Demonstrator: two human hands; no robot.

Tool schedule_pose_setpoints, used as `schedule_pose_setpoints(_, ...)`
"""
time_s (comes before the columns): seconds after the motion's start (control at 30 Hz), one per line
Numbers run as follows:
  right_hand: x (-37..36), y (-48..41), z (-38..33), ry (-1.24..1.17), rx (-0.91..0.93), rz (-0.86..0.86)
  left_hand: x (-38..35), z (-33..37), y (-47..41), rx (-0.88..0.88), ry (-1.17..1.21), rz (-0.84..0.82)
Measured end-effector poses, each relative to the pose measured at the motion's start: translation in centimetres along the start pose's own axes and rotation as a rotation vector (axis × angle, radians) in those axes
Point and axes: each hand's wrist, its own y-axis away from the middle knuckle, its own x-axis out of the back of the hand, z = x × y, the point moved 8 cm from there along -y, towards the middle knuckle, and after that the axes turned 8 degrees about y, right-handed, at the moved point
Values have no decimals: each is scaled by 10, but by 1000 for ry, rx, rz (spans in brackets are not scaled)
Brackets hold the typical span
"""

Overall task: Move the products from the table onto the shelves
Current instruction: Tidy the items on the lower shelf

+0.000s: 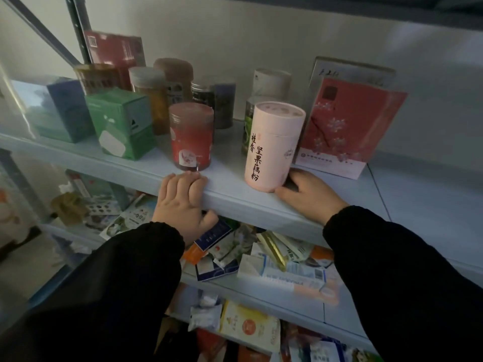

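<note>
Head: right grip (311,197) holds pink canister (274,145) "桂香 坚果藕粉"; left grip (180,202) clasps shelf edge (248,206).

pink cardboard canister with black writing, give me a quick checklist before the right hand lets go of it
1. Pink cardboard canister stands on the pale grey shelf: ok.
2. Base fully seated: cannot tell, the right hand wraps its lower side.
3. Margin from the shelf's front edge: not ok, the base sits right at the lip.
4. Room to push it back: not ok, a green-labelled can stands close behind.
5. Left hand steady: ok, it grips the shelf's front edge.
</note>
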Motion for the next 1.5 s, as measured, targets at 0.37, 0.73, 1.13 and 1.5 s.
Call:
schedule_pose_setpoints(0.37,-5,-1,4,100,-50,-3,-2,1,1,-18,8,17)
schedule_pose_setpoints(0.73,-4,1,3,141,-50,-17,-4,0,1,-14,9,-5)
schedule_pose_setpoints(1.13,-10,58,1,341,-105,-71,0,4,1,71,-197,-345)
schedule_pose_setpoints(1.5,-6,178,4,248,-74,-54,18,117,56,75,60,-481)
